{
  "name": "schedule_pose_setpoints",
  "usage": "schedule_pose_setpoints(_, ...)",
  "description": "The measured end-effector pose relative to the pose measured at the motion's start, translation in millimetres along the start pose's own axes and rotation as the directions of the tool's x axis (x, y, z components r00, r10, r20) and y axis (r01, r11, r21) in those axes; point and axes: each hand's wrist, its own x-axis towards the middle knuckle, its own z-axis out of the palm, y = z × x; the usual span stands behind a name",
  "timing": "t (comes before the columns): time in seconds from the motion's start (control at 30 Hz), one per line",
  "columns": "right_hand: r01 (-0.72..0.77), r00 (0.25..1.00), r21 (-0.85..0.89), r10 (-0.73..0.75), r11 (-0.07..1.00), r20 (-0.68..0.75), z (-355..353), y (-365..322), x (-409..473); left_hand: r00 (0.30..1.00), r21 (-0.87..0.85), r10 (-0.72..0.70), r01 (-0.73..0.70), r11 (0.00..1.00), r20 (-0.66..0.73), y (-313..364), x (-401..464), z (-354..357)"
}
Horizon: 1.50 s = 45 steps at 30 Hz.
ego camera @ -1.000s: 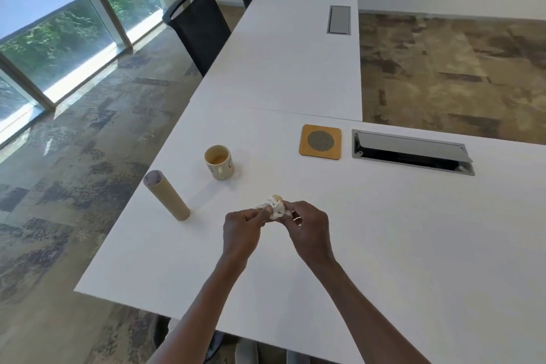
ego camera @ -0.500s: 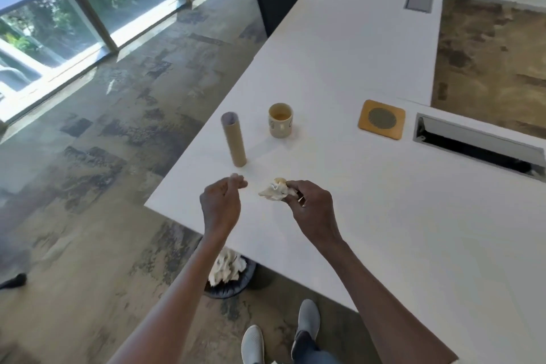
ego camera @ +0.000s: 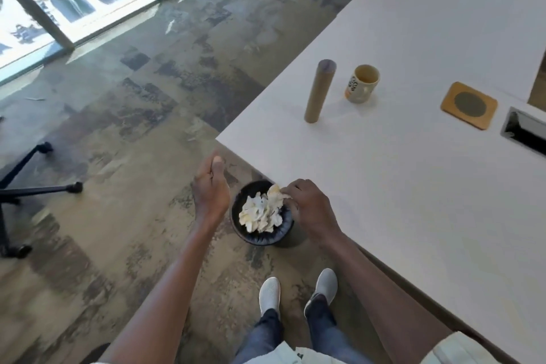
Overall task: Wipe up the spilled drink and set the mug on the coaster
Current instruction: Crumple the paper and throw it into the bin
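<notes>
White table (ego camera: 428, 186): its corner juts toward the person; mug, coaster and tube all stand on it.
Mug (ego camera: 362, 84): cream, upright, brown drink inside, just right of the tube and well left of the coaster, not on it.
Coaster (ego camera: 469, 105): wooden square with a dark round centre, flat on the table, bare, near a cable hatch (ego camera: 524, 134).
Tube (ego camera: 320, 91): bare cardboard roll core, upright, near the table's left edge.
Bin (ego camera: 260, 238): dark, round, on the floor at the table corner, heaped with crumpled white tissues (ego camera: 260, 213).
Right hand (ego camera: 307, 207): over the bin's rim, fingertips pinched on a stained tissue wad (ego camera: 275, 193); whether that wad touches the heap below cannot be told.
Left hand (ego camera: 210, 186): above the floor just left of the bin, fingers loosely curled, thumb on top, holding nothing.
Floor: patterned carpet; 2 pale shoes (ego camera: 269, 292) stand below the bin, and a chair base (ego camera: 35, 189) sits at the left.
</notes>
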Motion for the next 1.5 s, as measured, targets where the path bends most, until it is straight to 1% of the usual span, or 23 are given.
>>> schedule_pose_setpoints(0.1,0.059,0.995,-0.098,-0.05,0.993,0.084,14.4,-8.9,9.5,0.999,0.015,-0.05,0.05,0.999,0.02,-12.5,-4.7,-17.7)
schedule_pose_setpoints(0.27,0.144,0.962,-0.255,-0.075,0.956,0.261,30.2,-10.4,27.8,0.994,0.0,-0.109,0.109,0.994,-0.015,-29.4,-6.6,-35.1)
schedule_pose_setpoints(0.37,0.175,0.931,-0.309,-0.054,0.935,0.362,37.5,-10.7,36.0,0.991,0.003,-0.134,0.134,0.991,-0.031,-38.2,-3.8,-40.6)
schedule_pose_setpoints(0.43,0.161,0.923,-0.321,-0.027,0.933,0.385,39.5,-11.6,39.6,0.989,0.005,-0.143,0.143,0.99,-0.043,-40.2,-1.6,-41.7)
schedule_pose_setpoints(0.5,0.11,0.927,-0.293,0.009,0.95,0.376,39.0,-12.0,41.6,0.987,-0.003,-0.152,0.152,0.988,-0.047,-41.5,1.2,-40.4)
schedule_pose_setpoints(0.63,0.026,0.947,-0.257,0.059,0.966,0.316,31.4,-8.3,41.7,0.987,-0.034,-0.159,0.158,0.987,-0.027,-40.1,8.0,-32.1)
schedule_pose_setpoints(0.73,-0.02,0.949,-0.246,0.096,0.969,0.301,25.4,-4.8,42.7,0.989,-0.037,-0.146,0.144,0.989,-0.037,-33.0,15.3,-23.9)
schedule_pose_setpoints(0.87,-0.069,0.964,-0.195,0.116,0.978,0.238,19.6,-2.1,45.3,0.993,-0.05,-0.116,0.115,0.992,-0.022,-28.2,23.8,-13.4)
schedule_pose_setpoints(1.07,-0.069,0.977,-0.157,0.099,0.985,0.19,18.8,3.0,44.5,0.995,-0.017,-0.095,0.095,0.995,0.023,-26.5,29.7,-4.3)
schedule_pose_setpoints(1.27,-0.019,0.991,-0.139,0.037,0.99,0.128,17.3,1.1,40.1,0.999,-0.001,-0.026,0.026,1.0,0.039,-23.4,28.5,7.1)
schedule_pose_setpoints(1.4,-0.016,0.998,-0.163,0.026,0.986,0.058,14.5,7.1,33.2,0.997,-0.001,0.026,-0.026,1.0,0.078,-16.4,22.6,19.1)
schedule_pose_setpoints(1.5,-0.061,0.998,-0.197,0.058,0.979,-0.02,7.5,17.6,26.1,0.987,0.012,0.078,-0.08,0.997,0.142,-8.0,16.3,30.7)
